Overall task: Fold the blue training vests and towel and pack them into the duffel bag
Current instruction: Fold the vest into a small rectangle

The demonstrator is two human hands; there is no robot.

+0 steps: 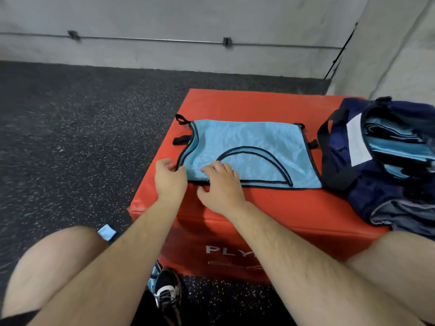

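- Two bare knees (pixel 47 267) frame the lower edge of the view, with a black-and-white shoe (pixel 168 290) on the floor between them and a blue scrap (pixel 107 231) beside the left knee.
- Both forearms reach forward over the near side of a red box (pixel 259 102), whose front face carries partly hidden white lettering.
- Left hand (pixel 170 180): fingers curled at the near-left corner of the blue training vest (pixel 247 140); it appears to pinch the hem there, though the contact is blurred.
- Right hand (pixel 223 184): fingers laid on top of the vest just beside the left hand, thumb spread apart on the box below the hem.
- The vest lies flat on the box top, dark-trimmed, with black straps at its left and right ends.
- A navy duffel bag (pixel 341 161) stands open on the box, touching the vest's right end; folded blue cloth (pixel 395 142) lies inside, and grey cloth (pixel 400 215) lies against its near side.
- Speckled dark floor (pixel 70 125) runs back to a grey wall (pixel 164 15) carrying a thin horizontal rail (pixel 153 39).
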